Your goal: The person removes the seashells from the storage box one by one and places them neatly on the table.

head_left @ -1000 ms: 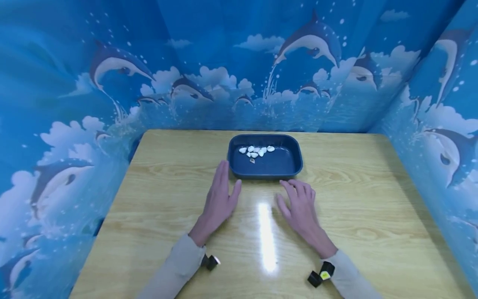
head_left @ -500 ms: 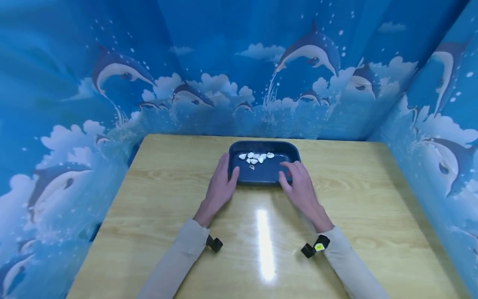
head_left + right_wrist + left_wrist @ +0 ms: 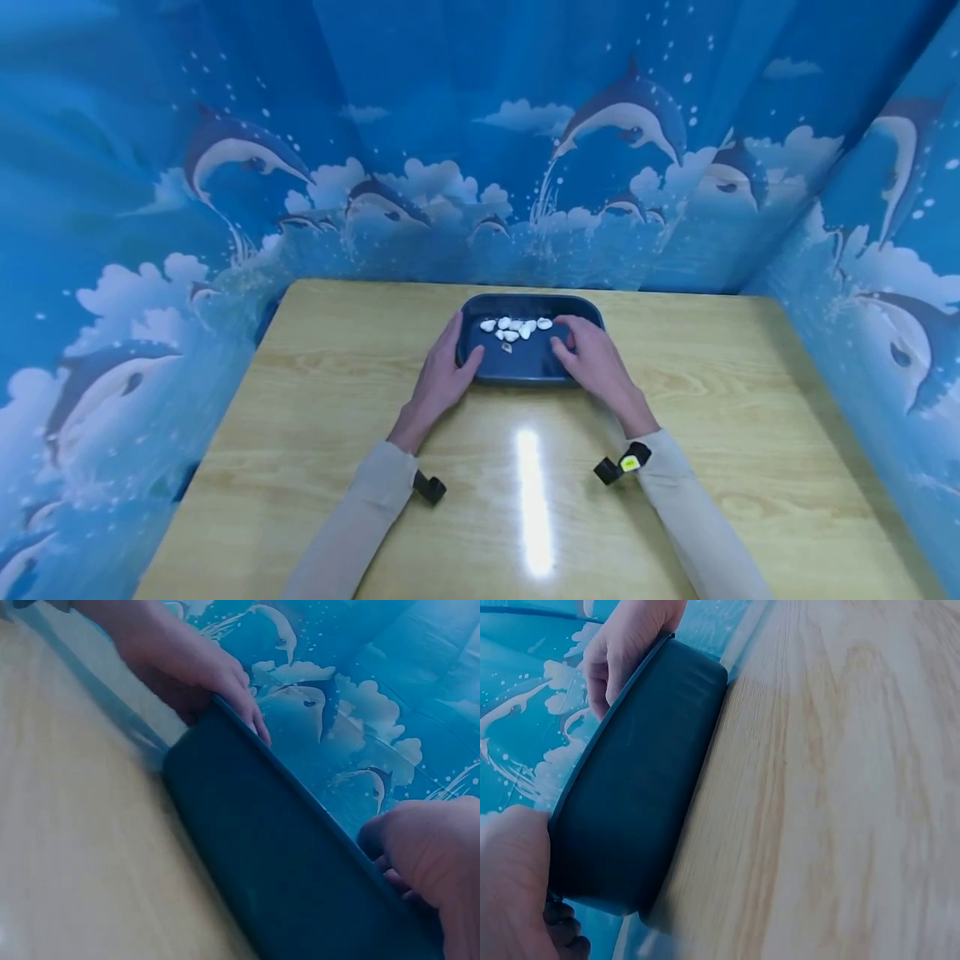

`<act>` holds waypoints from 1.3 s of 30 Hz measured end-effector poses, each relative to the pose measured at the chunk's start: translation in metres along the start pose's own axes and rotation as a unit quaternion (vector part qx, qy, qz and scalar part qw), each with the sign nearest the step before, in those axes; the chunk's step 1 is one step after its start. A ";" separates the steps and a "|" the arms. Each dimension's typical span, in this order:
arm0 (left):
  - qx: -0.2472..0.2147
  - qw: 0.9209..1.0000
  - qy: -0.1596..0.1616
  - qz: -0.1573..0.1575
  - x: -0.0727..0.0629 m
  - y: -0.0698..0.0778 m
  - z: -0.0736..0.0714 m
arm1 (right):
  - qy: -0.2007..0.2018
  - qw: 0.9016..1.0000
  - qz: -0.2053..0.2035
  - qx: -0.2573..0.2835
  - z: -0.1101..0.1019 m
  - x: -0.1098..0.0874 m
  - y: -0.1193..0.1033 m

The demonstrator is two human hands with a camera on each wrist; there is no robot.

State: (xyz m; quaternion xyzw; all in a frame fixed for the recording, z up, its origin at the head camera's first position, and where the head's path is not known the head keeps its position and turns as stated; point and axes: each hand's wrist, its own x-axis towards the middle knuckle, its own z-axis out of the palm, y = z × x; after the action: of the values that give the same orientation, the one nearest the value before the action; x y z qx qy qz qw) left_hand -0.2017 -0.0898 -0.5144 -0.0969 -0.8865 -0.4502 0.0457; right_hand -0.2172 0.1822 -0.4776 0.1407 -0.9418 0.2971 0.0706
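A dark blue rectangular tray stands near the far edge of the table. Several small white shell-like pieces lie in it, grouped left of the middle towards the back. My left hand holds the tray's left end, thumb over the rim and fingers along the outside. From the right, my right hand reaches over the rim. Its bent fingers and thumb are apart inside the tray, close to the rightmost white piece, with nothing seen between them. Both wrist views show the tray's outer wall, which hides the pieces.
The tray sits on a light wood-grain table, which has a bright light reflection in front of it. A blue curtain with dolphins stands right behind the table's far edge and along both sides.
My left hand has come up against the tray's left end. My right hand has moved forward from in front of the tray to over its right part. The head view has tilted up slightly.
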 end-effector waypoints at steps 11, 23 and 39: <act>-0.031 0.998 0.023 0.051 -0.004 -0.012 -0.004 | -0.124 0.991 0.017 -0.053 0.001 0.023 0.006; -0.062 0.996 0.036 0.052 -0.007 -0.013 0.003 | -0.178 0.981 0.009 -0.082 0.009 0.035 0.013; -0.010 0.998 0.016 0.059 -0.006 -0.020 -0.010 | -0.178 0.978 -0.003 -0.106 0.019 0.048 0.004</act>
State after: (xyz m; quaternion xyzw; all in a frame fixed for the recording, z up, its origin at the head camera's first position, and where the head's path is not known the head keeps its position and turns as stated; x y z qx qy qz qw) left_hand -0.2005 -0.1101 -0.5258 -0.1419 -0.8737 -0.4574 0.0857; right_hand -0.2654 0.1637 -0.4852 0.1860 -0.9650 0.1652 -0.0830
